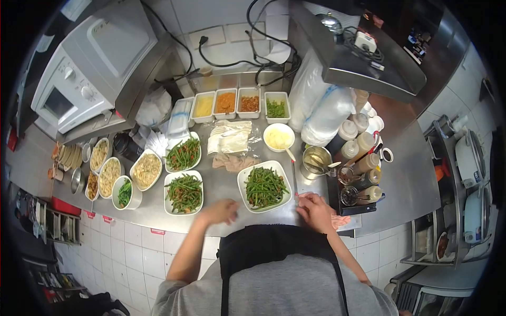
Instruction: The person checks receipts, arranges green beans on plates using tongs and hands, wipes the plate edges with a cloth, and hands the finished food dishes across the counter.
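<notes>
Head camera: at the lower centre of the frame, the left hand point(220, 211) hangs over the counter's near edge, blurred, fingers loosely curled; whether they pinch anything, I cannot tell. Right of it, the right hand point(314, 209) has bent fingers, its grip likewise unclear. Between them and slightly higher, a white dish point(242, 184) holds green beans point(265, 187), just right of the frame's middle. Beyond lie a crumpled cloth point(234, 162), then pale sticks point(230, 137), then white tubs point(249, 115) at upper centre.
</notes>
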{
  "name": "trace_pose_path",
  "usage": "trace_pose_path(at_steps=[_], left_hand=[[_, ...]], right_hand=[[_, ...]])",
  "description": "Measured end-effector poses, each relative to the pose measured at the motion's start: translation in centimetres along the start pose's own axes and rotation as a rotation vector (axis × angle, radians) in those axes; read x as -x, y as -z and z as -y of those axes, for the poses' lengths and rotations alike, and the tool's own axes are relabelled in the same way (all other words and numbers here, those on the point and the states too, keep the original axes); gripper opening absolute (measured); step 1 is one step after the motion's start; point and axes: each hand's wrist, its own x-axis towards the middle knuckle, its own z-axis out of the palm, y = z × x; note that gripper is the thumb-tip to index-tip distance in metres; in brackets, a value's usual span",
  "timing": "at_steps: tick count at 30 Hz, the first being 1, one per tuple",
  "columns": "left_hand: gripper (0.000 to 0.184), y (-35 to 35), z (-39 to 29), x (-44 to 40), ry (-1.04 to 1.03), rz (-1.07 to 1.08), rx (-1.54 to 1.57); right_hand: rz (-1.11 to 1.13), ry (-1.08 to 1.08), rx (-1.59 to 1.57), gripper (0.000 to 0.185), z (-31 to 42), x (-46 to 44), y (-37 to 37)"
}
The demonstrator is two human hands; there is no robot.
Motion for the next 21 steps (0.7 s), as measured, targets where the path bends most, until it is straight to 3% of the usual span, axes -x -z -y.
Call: trace_pose_path(at_steps=[5,8,9,12,15,21], left_hand=[[0.065,-8.0,-0.1,-1.5,-0.207,-0.290,0.562],[0.064,-7.5,0.6,-3.3,-0.249,-0.180,0.557],[0.058,-6.5,0.7,-3.5,-0.186,-0.146,0.506],[0.042,-1.9,0.9,-4.1,-0.275,-0.130,0.207],[0.026,1.9,0.3,-6.0,-0.379,-0.115,-0.229],[0.024,2.3,-2.2,-7.7,-0.479,-0.122,-0.455]], right_hand=[[0.128,-0.135,0.028,0.007,-2.2,-1.6,-2.2],[0.161,-0.213,-0.188,0.007,-1.4,-3.5,0.4],[0.115,-0.332,-0.282,0.007,-0.1,-4.2,1.7],[-0.020,-0.180,-0.222,0.007,0.8,-5.2,2.7],[0.061,-0.137,-0.267,0.007,1.4,-5.9,2.0],[-0.100,-0.071,-0.331,0.009,2.7,-9.8,-1.9]])
